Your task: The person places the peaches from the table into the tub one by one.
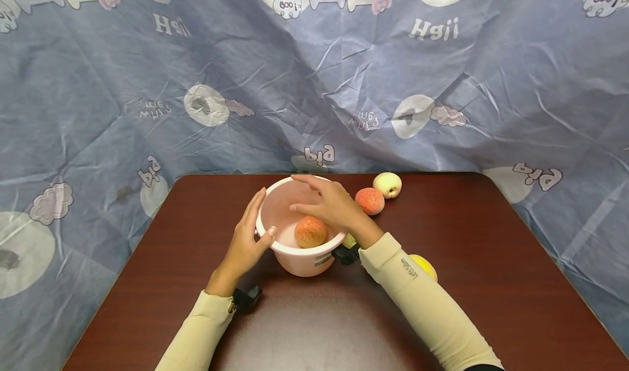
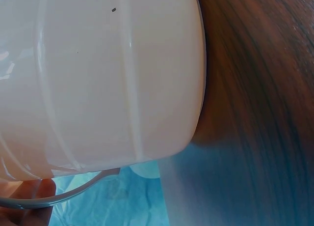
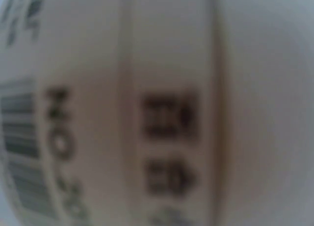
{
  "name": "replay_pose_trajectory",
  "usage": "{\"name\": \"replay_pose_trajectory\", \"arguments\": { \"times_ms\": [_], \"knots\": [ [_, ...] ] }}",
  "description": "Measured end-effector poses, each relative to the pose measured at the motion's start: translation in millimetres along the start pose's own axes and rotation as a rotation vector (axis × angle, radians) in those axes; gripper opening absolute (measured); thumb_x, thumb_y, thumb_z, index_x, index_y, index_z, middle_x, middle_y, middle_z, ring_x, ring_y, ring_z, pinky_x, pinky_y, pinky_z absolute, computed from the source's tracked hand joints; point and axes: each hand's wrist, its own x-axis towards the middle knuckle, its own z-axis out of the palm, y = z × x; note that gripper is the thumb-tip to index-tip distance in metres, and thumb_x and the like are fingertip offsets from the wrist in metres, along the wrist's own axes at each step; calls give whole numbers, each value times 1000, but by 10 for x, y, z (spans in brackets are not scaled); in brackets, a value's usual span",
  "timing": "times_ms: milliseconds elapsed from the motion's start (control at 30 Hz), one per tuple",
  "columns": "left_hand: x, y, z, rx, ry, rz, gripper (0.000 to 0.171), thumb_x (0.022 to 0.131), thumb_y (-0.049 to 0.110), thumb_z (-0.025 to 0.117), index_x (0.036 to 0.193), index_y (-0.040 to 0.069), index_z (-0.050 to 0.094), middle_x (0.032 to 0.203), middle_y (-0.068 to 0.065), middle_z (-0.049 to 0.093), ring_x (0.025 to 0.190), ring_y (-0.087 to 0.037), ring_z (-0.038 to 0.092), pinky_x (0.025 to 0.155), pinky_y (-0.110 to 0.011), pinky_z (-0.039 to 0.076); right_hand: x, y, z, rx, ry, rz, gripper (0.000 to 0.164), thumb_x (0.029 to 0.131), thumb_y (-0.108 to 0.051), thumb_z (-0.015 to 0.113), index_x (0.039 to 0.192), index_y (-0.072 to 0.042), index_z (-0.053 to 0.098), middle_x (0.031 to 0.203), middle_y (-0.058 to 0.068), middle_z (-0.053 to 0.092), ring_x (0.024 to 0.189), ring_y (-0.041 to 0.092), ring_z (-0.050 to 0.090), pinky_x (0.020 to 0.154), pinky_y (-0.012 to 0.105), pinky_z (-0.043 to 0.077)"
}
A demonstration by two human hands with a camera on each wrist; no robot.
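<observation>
A pale pink plastic bucket [image 1: 304, 253] stands upright on the table, with one orange-red peach [image 1: 310, 232] on its inside floor. My left hand [image 1: 245, 245] holds the bucket's left rim, its thumb over the near edge and its fingers along the outer side. In the left wrist view, its fingers [image 2: 37, 191] show beside the bucket wall [image 2: 117, 78], near the grey handle [image 2: 73, 191]. Over the bucket's opening, my right hand [image 1: 331, 202] has thumb and fingers apart, holding nothing. The right wrist view shows only the blurred label [image 3: 167, 118] on the bucket.
Right of the bucket lie another orange-red peach [image 1: 370, 201] and a pale yellow fruit [image 1: 387, 185]. A yellow fruit [image 1: 425, 265] is partly hidden by the right sleeve. A yellowish-green piece [image 1: 349, 241] shows under the right wrist. A blue printed cloth [image 1: 295, 76] hangs behind the table [image 1: 491, 283].
</observation>
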Motion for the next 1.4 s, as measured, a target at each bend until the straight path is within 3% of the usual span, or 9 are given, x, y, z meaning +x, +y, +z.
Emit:
{"name": "replay_pose_trajectory", "arguments": {
  "times_ms": [133, 567, 1033, 1200, 1400],
  "knots": [
    [8, -6, -6, -10, 6, 10, 75, 86, 29, 59, 152, 11, 29, 157, 1, 24, 140, -23, 32, 104, -53, 36, 11, -10, 1, -1, 7, -12, 64, 81, -45, 74, 137, -21, 55, 133, -1, 58, 115, 31, 59, 95, 43, 46],
    [40, 4, -29, -4, 6, 37, 72, 85, 26, 59, 150, 8, 33, 157, 0, 25, 139, -24, 33, 101, -55, 38, 15, -66, -35, -10, 17, -14, 64, 80, -45, 74, 136, -21, 56, 132, -4, 59, 113, 31, 60, 93, 44, 47],
    [20, 10, -30, 13, 19, 16, 72, 85, 26, 58, 149, 7, 33, 157, 1, 25, 139, -22, 33, 103, -53, 37, 45, -76, 0, -18, 3, -36, 62, 80, -39, 76, 136, -19, 56, 132, -2, 59, 116, 24, 58, 95, 43, 47],
    [12, 17, -15, 31, 27, 30, 72, 84, 26, 58, 149, 6, 34, 156, -2, 26, 138, -26, 34, 101, -55, 38, 23, -75, -9, 43, 18, -1, 61, 81, -40, 75, 136, -25, 56, 133, -3, 59, 113, 32, 60, 92, 45, 49],
    [-2, 7, 13, 25, 3, 19, 71, 86, 27, 57, 150, 6, 32, 157, -2, 25, 137, -27, 36, 99, -56, 40, -12, -50, -41, 142, 43, 48, 59, 81, -39, 76, 135, -32, 55, 135, -11, 56, 117, 30, 58, 94, 45, 48]
  ]
}}
